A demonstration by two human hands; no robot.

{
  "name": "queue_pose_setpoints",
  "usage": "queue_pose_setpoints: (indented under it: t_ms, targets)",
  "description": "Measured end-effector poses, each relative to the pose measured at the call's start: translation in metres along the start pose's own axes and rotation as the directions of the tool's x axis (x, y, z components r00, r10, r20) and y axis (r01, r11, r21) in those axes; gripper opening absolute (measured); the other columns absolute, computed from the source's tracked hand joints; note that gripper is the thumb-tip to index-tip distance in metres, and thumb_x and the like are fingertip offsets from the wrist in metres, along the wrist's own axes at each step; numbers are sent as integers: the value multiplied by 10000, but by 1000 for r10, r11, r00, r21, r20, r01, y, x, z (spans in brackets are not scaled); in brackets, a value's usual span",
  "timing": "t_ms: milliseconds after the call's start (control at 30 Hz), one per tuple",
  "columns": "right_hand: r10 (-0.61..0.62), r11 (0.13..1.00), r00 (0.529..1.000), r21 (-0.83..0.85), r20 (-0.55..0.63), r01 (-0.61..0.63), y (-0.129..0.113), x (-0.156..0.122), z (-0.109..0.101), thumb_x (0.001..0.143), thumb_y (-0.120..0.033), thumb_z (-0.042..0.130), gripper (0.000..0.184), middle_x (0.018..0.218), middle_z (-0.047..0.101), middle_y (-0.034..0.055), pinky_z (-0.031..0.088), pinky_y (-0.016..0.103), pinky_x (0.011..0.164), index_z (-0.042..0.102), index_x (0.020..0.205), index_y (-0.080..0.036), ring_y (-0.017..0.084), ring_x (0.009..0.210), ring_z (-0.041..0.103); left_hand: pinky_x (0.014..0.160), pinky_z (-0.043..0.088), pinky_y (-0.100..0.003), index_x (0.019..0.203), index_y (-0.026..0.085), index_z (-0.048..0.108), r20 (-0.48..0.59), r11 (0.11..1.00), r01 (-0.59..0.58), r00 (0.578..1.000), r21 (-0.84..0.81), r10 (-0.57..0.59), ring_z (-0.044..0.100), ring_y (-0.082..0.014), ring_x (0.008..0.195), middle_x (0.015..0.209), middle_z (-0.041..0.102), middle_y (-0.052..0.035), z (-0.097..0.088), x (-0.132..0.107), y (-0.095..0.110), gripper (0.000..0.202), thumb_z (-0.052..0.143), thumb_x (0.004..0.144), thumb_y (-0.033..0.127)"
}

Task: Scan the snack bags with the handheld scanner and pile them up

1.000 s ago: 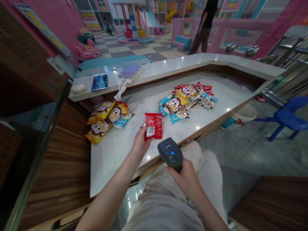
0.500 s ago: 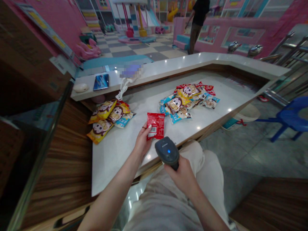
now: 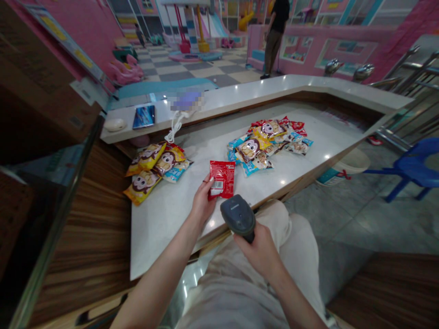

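A person at a glossy white counter [image 3: 161,228] holds a small, square, red foil-like packet [image 3: 227,173] in the left hand [image 3: 203,201], its barcode [image 3: 217,185] turned upward. The thumb lies across the packet's left edge beside the barcode, with the other fingers mostly hidden beneath; the hand is closed to little more than the packet's thickness. Whether the packet touches the counter cannot be told.

The right hand [image 3: 260,246] wraps the handle of a dark grey plastic barcode scanner [image 3: 237,214], its rounded head near the packet's lower edge, apart from the barcode.

The packet looks light and soft, its shiny film likely slippery and quick to crease; its contents are hidden and may be brittle. A light pinch at a side edge or corner, clear of the barcode, looks the surest hold. The scanner appears stiff and heavier, best gripped by its handle.

To the left lies a cluster of yellow, blue and red snack bags [image 3: 144,182]; to the right, a larger heap of yellow, blue-and-white and red bags [image 3: 251,150]. Beyond the counter stands a person in a black top [image 3: 279,16].
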State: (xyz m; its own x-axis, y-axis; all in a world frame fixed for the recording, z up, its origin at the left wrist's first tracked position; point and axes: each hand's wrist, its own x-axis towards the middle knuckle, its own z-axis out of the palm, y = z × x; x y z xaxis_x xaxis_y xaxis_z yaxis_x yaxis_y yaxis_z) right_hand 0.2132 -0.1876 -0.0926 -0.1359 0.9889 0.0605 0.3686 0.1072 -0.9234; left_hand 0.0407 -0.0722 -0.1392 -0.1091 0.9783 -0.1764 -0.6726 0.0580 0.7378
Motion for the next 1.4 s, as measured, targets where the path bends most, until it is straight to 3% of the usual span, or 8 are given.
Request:
queue_pose_setpoints:
  t_ms: [400, 533, 667, 767, 933, 1033, 1200, 1400]
  targets:
    - [31, 999, 999, -10, -44, -31, 11, -8, -9, 743, -165, 625, 107, 751, 726, 36, 478, 250, 643, 690, 827, -154, 210, 700, 657, 785, 557, -277, 1220, 204, 661, -83, 997, -14, 996, 76, 20, 713, -169, 870, 1108, 748, -48, 6, 0, 5, 413, 709, 811, 227]
    - [51, 999, 996, 0, -72, -52, 18, -11, -21, 760, -193, 618, 108, 747, 720, 33, 483, 258, 645, 687, 834, -155, 207, 695, 647, 979, 519, -397, 1318, 205, 612, 60, 919, -225, 974, 324, 217, 679, -252, 1095, 1267, 694, -82, 30, 20, 13, 471, 664, 866, 326]
    - [76, 997, 991, 13, -106, -75, 20, -12, -30, 768, -216, 620, 122, 762, 725, 40, 500, 276, 671, 688, 849, -155, 217, 717, 653, 1169, 342, -428, 1434, 250, 508, 430, 516, -635, 771, 575, 470, 506, -251, 1354, 1454, 564, -64, 78, 65, 20, 484, 505, 971, 392]
    - [84, 996, 990, 25, -110, -81, 19, -12, -34, 770, -218, 619, 117, 761, 728, 41, 507, 278, 669, 686, 845, -158, 220, 718, 658, 1191, 307, -406, 1496, 255, 424, 659, 125, -766, 614, 631, 434, 431, -224, 1417, 1536, 470, -63, 115, 107, 15, 493, 384, 1011, 331]
    - [83, 997, 988, 5, -133, -83, 19, -12, -38, 761, -227, 613, 114, 709, 719, 40, 509, 269, 623, 683, 824, -162, 231, 712, 669, 1220, 240, -455, 1506, 192, 409, 765, -248, -726, 632, 641, 127, 393, -247, 1442, 1543, 451, -107, 149, 155, -8, 528, 390, 987, 283]
    - [94, 995, 984, -7, -149, -96, 21, -12, -41, 761, -243, 611, 122, 640, 698, 34, 504, 264, 577, 684, 824, -168, 249, 715, 679, 1226, 183, -505, 1446, 150, 491, 752, -136, -740, 654, 659, 85, 367, -313, 1452, 1529, 456, -159, 152, 159, -12, 571, 558, 920, 364]
    - [102, 994, 986, -24, -129, -106, 24, -11, -40, 773, -261, 614, 110, 553, 648, 14, 492, 260, 540, 679, 813, -181, 251, 683, 677, 1241, 129, -482, 1265, 195, 653, 703, 358, -760, 644, 543, 300, 400, -307, 1429, 1460, 542, -125, 130, 119, 7, 507, 746, 773, 275]
    - [101, 994, 991, -34, -88, -104, 20, -11, -34, 785, -262, 619, 105, 577, 662, 24, 488, 256, 528, 671, 808, -174, 248, 686, 677, 1244, 152, -450, 1252, 238, 661, 551, 342, -674, 735, 654, 395, 451, -271, 1391, 1423, 581, -82, 41, 56, 44, 476, 718, 784, 178]
